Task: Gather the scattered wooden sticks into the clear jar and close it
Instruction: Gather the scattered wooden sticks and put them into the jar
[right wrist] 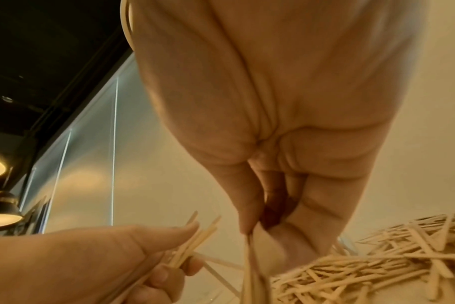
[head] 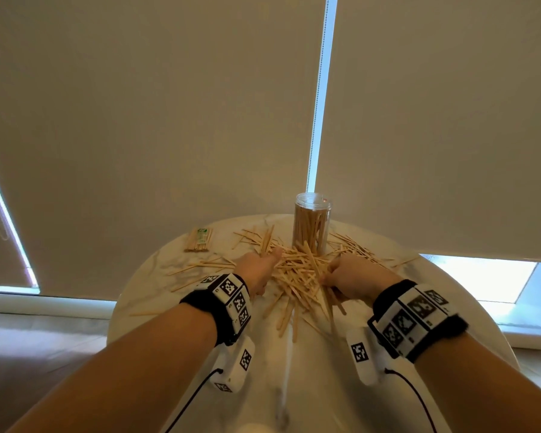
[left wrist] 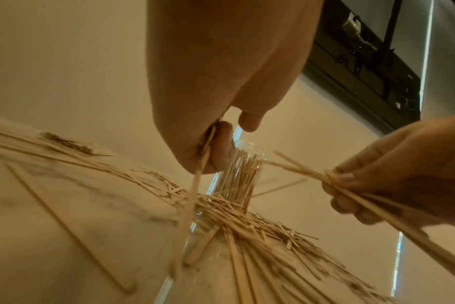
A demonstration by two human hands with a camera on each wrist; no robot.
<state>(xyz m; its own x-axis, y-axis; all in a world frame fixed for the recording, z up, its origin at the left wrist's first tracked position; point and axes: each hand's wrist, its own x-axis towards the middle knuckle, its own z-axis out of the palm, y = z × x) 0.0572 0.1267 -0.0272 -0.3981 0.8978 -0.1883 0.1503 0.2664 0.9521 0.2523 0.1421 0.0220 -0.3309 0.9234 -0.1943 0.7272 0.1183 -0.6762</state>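
While gathering from the heap:
Left hand (head: 256,270): curled round a few wooden sticks (head: 297,273), bunching them for one drop.
Right hand (head: 350,281): clamped on sticks likewise.
Clear jar (head: 311,226): upright behind pile on table (head: 156,276), partly filled, kept within reach.

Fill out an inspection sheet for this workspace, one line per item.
Surface: round marble table, strewn with sticks.
Job's things: clear jar upright at the far edge, already holding sticks, no lid seen; loose stick pile in front of it.
Clutter: banded stick bundle, far left.
Grippers: left hand grips a few sticks; right hand grips several.
Cables: black wrist-camera leads over the near edge.
Surroundings: drawn roller blinds.
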